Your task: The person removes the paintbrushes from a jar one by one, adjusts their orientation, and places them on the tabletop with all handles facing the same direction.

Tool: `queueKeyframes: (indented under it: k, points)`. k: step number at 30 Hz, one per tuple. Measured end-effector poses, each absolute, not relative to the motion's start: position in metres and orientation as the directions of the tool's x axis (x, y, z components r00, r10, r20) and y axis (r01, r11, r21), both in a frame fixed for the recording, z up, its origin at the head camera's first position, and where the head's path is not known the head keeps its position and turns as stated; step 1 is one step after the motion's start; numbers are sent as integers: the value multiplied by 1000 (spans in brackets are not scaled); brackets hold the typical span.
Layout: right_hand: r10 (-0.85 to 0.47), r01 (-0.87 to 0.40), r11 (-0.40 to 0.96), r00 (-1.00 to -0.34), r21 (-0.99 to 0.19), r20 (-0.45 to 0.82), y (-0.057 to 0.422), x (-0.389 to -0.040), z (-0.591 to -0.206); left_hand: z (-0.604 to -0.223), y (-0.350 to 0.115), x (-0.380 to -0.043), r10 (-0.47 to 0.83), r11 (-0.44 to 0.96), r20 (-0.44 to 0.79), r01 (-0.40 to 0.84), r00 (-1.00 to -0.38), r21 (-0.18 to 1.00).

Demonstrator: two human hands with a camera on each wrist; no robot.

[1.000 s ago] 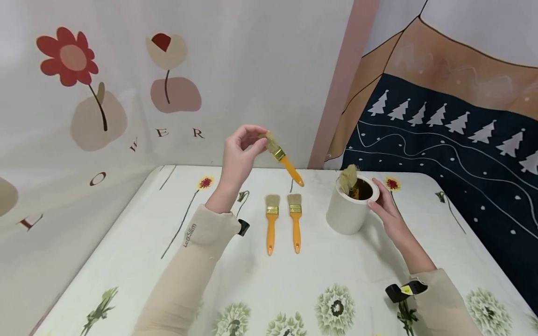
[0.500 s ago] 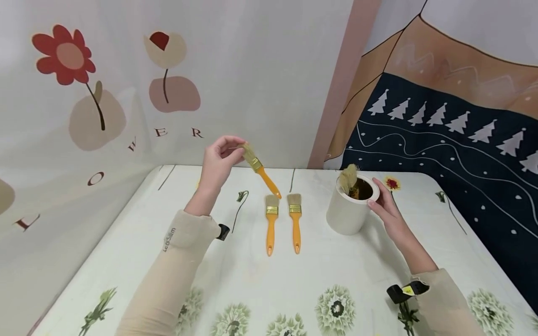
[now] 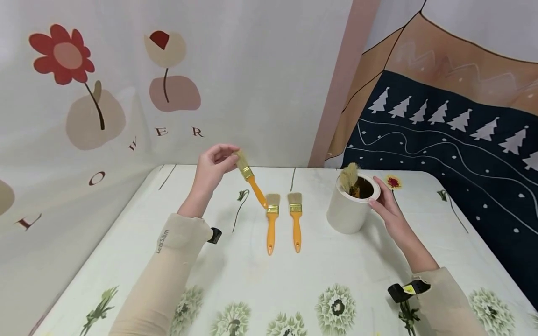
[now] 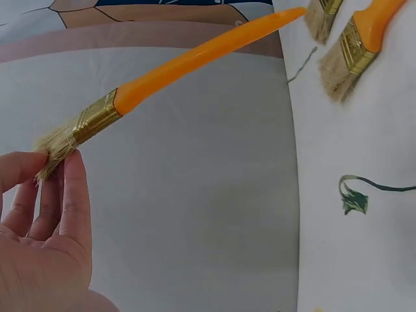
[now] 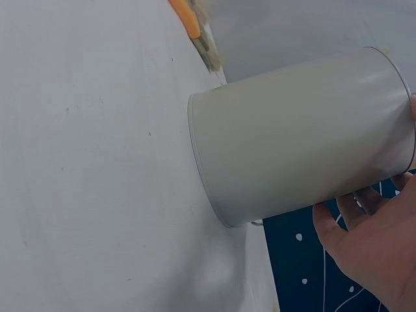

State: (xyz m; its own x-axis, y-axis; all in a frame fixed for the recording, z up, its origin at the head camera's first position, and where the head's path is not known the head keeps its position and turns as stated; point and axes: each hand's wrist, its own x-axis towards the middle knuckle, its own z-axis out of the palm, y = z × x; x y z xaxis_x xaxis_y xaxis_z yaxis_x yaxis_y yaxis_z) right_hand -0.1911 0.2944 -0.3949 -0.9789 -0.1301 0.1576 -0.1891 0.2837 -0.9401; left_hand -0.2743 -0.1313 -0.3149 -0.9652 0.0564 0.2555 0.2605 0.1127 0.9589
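My left hand pinches a paintbrush by its pale bristles, with the orange handle slanting down to the right. In the left wrist view, thumb and fingertips meet on the bristles of that paintbrush. Two more paintbrushes lie side by side on the table, a left one and a right one, bristles pointing away from me. My right hand holds the rim and side of a white cylindrical container. Bristles stick up from it, and something orange shows inside; how many brushes it holds is hidden.
The table wears a white cloth printed with flowers. A pale curtain with flower prints hangs behind it, and a dark cloth with tree prints hangs at the right.
My left hand has moved left and down with the paintbrush, bringing its handle end near the left lying brush. The right hand and the container have stayed in place.
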Motion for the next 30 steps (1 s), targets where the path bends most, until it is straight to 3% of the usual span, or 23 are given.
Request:
queueKeyframes:
  k: [15,30]
  points:
    - [-131,-183,287,-980,-940,150,294,-191,-394,-344,-148,-288,67,191,54,66,-996,979]
    - [-116,-168,276,-983,-946,141,294,-190,-396,-380,-145,-307,103,233,-148,-121,-984,965]
